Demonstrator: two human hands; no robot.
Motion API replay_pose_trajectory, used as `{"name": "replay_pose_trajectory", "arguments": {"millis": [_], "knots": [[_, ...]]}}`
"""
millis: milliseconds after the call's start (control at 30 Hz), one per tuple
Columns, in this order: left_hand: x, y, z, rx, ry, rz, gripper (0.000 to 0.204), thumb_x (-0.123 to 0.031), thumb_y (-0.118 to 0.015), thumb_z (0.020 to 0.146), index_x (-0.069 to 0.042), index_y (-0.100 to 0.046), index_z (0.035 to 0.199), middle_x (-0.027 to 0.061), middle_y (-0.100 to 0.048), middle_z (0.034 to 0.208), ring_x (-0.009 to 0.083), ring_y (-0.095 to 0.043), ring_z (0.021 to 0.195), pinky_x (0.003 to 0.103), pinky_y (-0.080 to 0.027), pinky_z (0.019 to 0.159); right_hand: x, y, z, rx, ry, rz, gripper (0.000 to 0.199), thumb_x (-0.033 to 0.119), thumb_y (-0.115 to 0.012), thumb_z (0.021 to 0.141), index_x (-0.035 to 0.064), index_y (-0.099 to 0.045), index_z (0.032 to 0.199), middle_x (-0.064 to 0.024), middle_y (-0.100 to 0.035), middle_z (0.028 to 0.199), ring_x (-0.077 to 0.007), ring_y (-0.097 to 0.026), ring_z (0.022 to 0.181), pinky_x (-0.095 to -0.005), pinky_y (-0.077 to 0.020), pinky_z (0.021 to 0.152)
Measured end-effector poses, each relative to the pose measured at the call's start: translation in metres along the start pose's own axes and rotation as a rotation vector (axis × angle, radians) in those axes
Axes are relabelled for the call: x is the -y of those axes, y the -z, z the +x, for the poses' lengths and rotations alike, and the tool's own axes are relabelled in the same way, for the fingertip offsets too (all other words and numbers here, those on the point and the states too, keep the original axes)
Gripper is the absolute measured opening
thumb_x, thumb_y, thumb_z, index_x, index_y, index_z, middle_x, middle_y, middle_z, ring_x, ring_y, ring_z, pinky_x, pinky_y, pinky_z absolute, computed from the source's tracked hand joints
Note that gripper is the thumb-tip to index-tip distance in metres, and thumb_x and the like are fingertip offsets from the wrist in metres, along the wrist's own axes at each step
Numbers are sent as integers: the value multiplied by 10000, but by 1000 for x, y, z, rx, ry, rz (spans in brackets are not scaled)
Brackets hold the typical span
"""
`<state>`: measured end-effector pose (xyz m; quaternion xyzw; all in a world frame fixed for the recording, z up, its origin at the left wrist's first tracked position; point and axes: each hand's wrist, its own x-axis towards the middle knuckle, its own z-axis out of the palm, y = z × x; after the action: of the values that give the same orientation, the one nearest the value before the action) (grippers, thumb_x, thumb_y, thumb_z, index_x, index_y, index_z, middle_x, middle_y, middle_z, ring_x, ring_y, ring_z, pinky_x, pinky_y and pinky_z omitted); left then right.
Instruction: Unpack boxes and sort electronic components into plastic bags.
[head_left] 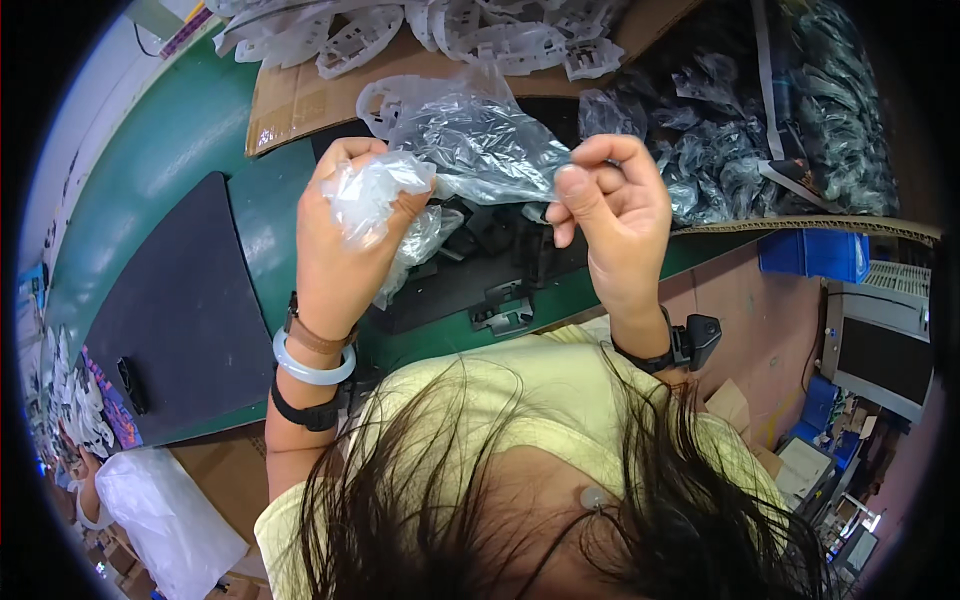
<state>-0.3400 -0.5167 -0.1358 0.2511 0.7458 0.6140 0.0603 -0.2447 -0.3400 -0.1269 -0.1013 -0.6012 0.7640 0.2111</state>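
Hands share one clear plastic bag [470,140]: left hand [345,235] clenches bunched film, right hand [610,200] pinches its edge, probably; pull gently apart.

In the middle of the frame the left hand [345,235] is closed around a crumpled wad of clear plastic bag [470,145], and the right hand [610,205] pinches the bag's stretched far edge between thumb and fingers. Below the hands, dark plastic parts [505,305] lie on the green table [170,130]. A black mat [175,310] covers the table at left. White plastic parts [400,30] sit on cardboard [300,105] along the top. Bagged black parts [790,130] fill the upper right. A blue bin [815,255] stands at right.
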Motion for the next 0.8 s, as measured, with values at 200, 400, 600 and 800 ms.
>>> {"name": "replay_pose_trajectory", "arguments": {"millis": [200,400,600,800], "knots": [[-25,16,19,72,-22,36,250,-176,-696,793,-30,-565,949,-6,-587,777,48,-511,698,191,-404,623,11,-3,18,-1,447,179,144,16,-570,861,1,-475,969,-71,-584,713,-92,-560,576,-191,-436,459],[-43,16,37,21,-245,-11,276,-160,-697,786,1,-571,972,7,-604,777,54,-506,691,193,-408,624,36,2,38,-6,372,150,178,35,-586,855,-4,-494,1002,-64,-590,712,-101,-568,581,-191,-443,464],[-17,24,24,-63,-193,-75,121,-102,-636,811,-4,-585,860,-2,-551,747,78,-487,672,216,-392,618,12,-15,-1,333,149,-344,329,75,-604,847,38,-485,1151,-79,-623,875,-108,-616,732,-233,-480,635],[1,38,7,-150,-104,25,292,-35,-646,755,-51,-527,1021,22,-522,969,102,-481,855,228,-400,728,-14,93,48,-398,357,-1822,278,247,-601,811,24,-610,976,-141,-615,876,-331,-542,873,-440,-414,720]]}}
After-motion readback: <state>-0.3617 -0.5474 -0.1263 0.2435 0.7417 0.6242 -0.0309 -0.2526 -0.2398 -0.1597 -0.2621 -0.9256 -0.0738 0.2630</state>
